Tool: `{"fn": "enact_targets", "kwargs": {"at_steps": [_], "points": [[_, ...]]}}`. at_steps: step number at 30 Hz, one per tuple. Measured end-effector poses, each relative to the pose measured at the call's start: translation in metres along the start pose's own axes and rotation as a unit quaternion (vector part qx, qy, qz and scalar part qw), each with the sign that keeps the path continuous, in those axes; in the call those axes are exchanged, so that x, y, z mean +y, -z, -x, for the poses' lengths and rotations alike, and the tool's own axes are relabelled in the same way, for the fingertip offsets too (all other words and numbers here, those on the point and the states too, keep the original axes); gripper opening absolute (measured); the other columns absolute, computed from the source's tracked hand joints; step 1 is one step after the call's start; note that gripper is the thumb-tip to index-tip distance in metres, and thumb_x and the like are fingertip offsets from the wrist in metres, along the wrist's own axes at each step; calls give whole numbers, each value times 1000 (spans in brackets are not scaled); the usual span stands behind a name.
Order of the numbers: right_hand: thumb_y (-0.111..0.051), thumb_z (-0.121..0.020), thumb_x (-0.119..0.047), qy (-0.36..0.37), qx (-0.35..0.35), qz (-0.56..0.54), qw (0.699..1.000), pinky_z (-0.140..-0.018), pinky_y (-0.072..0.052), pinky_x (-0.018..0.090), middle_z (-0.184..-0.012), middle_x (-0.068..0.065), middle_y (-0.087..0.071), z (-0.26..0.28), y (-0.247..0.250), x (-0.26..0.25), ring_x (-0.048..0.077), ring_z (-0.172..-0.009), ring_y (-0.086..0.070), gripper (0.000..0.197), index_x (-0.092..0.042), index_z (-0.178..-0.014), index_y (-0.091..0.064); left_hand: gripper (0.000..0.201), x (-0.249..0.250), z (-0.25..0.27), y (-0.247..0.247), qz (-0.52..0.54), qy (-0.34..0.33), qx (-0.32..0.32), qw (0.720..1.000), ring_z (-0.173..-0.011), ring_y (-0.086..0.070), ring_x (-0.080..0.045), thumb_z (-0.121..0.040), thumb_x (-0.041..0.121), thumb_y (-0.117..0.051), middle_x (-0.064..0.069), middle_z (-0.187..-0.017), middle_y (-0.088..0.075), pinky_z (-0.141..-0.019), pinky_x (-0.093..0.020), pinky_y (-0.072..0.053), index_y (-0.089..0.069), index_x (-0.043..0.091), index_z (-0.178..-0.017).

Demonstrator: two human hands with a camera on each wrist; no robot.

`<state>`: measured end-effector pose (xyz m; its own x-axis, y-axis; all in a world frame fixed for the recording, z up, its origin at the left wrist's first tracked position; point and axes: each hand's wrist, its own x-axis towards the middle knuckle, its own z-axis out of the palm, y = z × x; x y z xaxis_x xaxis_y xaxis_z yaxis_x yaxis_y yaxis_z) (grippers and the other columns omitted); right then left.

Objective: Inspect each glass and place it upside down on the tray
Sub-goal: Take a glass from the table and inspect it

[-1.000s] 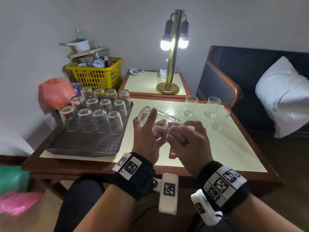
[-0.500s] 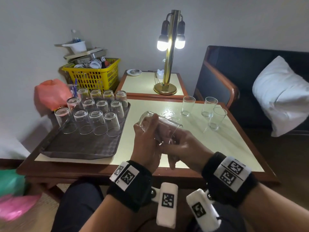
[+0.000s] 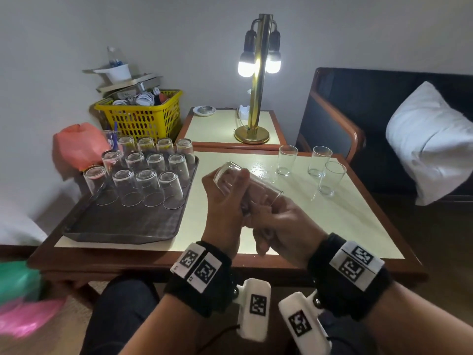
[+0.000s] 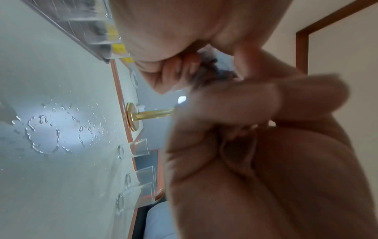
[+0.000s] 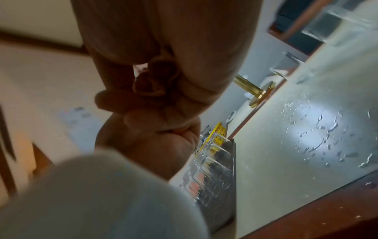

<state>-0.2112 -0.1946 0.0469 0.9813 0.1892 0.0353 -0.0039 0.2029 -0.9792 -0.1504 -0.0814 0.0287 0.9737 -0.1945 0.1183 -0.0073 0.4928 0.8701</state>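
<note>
Judging from the tabletop (image 3: 345, 216), the job looks mostly done: the tray (image 3: 122, 226) to the left of the hands carries about a dozen inverted glasses (image 3: 146, 180) in rows with bare room at its near end, while three upright glasses (image 3: 316, 165) wait beyond the hands to the right. The current glass (image 3: 258, 187) lies tilted on its side above the tabletop, base toward the tray, with the left hand (image 3: 225, 208) wrapped round its body and the right hand (image 3: 284, 226) curled against its open end, so inspection seems underway.
</note>
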Motion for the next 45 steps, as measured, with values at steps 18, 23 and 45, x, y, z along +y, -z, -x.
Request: {"fn": "enact_targets", "kwargs": {"at_steps": [18, 23, 45], "points": [[-56, -91, 14, 16, 35, 199, 979, -49, -58, 37, -103, -1, -72, 5, -1, -20, 23, -62, -71, 64, -28, -139, -55, 57, 15, -2, -7, -69, 6, -7, 998, -84, -65, -20, -86, 43, -78, -15, -121, -62, -60, -28, -53, -43, 35, -130], [-57, -88, 9, 107, 5, 484, 869, -73, -51, 6, -157, -12, -41, -1, -2, -5, 20, -111, -68, 84, -34, -156, -34, 31, 22, -3, -8, -100, 2, 4, 995, -86, -64, -18, -97, 32, -69, -9, -108, -60, -53, -19, -47, -42, 44, -106], [-54, -91, 17, -32, -21, 31, 999, -43, -52, 30, -76, 3, -64, -1, 1, -25, 15, -42, -57, 54, -23, -126, -62, 62, 8, -7, -9, -32, -14, -13, 999, -90, -66, -20, -76, 51, -80, -11, -110, -55, -63, -27, -55, -46, 25, -122]]}}
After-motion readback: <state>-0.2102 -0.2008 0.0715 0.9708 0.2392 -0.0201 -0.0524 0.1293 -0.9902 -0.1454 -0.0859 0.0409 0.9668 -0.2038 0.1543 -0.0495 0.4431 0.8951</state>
